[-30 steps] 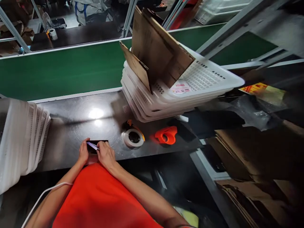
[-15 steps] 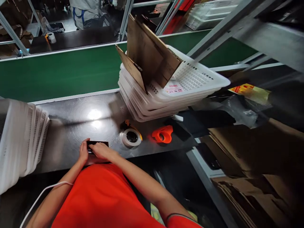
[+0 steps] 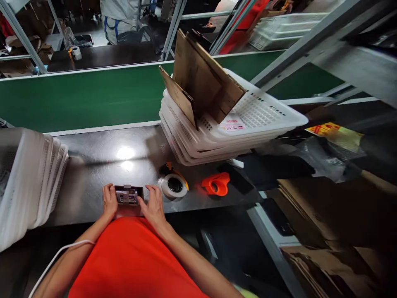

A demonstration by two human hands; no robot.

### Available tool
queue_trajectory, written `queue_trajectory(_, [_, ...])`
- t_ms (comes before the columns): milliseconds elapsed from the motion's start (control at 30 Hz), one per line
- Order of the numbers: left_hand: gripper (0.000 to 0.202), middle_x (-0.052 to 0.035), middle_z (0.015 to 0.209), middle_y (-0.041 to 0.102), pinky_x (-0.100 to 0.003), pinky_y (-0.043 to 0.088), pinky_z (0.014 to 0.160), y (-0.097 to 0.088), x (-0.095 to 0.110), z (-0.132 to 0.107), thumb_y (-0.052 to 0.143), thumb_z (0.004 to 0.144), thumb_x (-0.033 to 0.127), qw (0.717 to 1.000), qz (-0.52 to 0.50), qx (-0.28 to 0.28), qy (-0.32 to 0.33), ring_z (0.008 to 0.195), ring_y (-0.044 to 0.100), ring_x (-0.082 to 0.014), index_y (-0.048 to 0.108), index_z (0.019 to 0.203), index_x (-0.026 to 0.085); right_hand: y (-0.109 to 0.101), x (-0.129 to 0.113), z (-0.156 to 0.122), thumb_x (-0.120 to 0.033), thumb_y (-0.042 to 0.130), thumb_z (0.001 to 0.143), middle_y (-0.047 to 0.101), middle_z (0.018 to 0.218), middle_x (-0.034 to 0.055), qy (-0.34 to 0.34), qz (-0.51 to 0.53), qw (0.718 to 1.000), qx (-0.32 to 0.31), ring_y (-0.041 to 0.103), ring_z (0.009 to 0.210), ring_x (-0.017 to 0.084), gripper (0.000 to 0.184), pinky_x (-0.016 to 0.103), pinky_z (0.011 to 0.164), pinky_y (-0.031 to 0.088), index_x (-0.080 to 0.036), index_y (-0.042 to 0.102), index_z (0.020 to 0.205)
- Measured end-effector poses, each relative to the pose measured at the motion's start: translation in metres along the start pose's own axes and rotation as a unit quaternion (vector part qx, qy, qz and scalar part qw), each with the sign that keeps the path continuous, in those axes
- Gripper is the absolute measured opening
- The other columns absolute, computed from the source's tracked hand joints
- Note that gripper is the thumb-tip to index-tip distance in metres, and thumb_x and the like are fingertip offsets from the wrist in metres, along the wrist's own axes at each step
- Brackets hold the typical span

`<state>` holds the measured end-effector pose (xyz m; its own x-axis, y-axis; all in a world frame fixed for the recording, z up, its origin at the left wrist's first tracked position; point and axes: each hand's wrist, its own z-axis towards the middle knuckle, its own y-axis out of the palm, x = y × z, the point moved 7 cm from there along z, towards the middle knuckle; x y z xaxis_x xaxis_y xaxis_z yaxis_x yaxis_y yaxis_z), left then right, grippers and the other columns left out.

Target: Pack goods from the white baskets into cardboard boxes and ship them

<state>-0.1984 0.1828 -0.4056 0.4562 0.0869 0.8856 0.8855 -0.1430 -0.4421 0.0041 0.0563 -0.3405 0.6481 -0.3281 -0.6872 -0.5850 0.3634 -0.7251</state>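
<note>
A small dark open box (image 3: 142, 192) sits at the front edge of the metal table, close to my red shirt. Silvery-grey parts (image 3: 127, 196) show inside it; their exact kind is too small to tell. My left hand (image 3: 109, 200) grips the box's left end. At the right end is my right hand (image 3: 154, 207), fingers spread, with the thumb at the box's edge. Just right of that hand lies a tape dispenser with a roll of clear tape (image 3: 167, 188). Farther right is an orange tape dispenser (image 3: 216, 184) without a visible roll.
Stacked white plastic baskets (image 3: 198, 147) stand behind the dispensers, with folded cardboard (image 3: 201, 78) in the top one. More white baskets (image 3: 34, 178) are at the left. A green conveyor belt (image 3: 87, 101) runs behind. Flat cardboard (image 3: 325, 207) and a phone (image 3: 277, 216) lie right.
My right hand has moved off the top of the box to its right end and its fingers have spread. The grey parts inside now show. My left hand stays at the left end.
</note>
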Motion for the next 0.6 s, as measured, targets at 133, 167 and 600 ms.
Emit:
queue_trajectory(133, [0.046,-0.006,0.082,0.063,-0.042,0.054,0.086,-0.006,0.023,-0.005,0.039,0.106,0.063,0.987,0.061,-0.053,0.139,0.084,0.063,-0.0263,0.055,0.083,0.028,0.025,0.014,-0.019,-0.028,0.072,0.091,0.068,0.125,0.0152,0.064,0.081,0.99,-0.095,0.071,0.112,0.03,0.05,0.05,0.102,0.061,-0.017,0.057,0.138])
queue_trajectory(167, [0.044,-0.0055,0.081,0.062,-0.04,0.053,0.083,-0.005,0.03,-0.007,0.042,0.106,0.061,0.977,0.08,-0.077,0.182,0.082,0.062,-0.0255,0.054,0.08,0.027,0.028,0.012,-0.021,-0.027,0.072,0.091,0.067,0.127,0.0154,0.046,0.085,0.99,-0.1,0.07,0.115,0.03,0.052,0.051,0.105,0.061,-0.017,0.056,0.139])
queue_trajectory(600, [0.025,-0.0065,0.088,0.062,-0.038,0.052,0.079,-0.007,0.041,-0.012,0.044,0.106,0.034,0.944,0.167,-0.103,0.265,0.084,0.062,-0.025,0.057,0.086,0.026,0.035,-0.064,0.001,-0.01,0.052,0.102,0.077,0.127,0.0149,-0.191,-0.171,0.933,-0.253,0.072,0.116,0.027,0.036,0.04,0.101,0.059,-0.016,0.074,0.13])
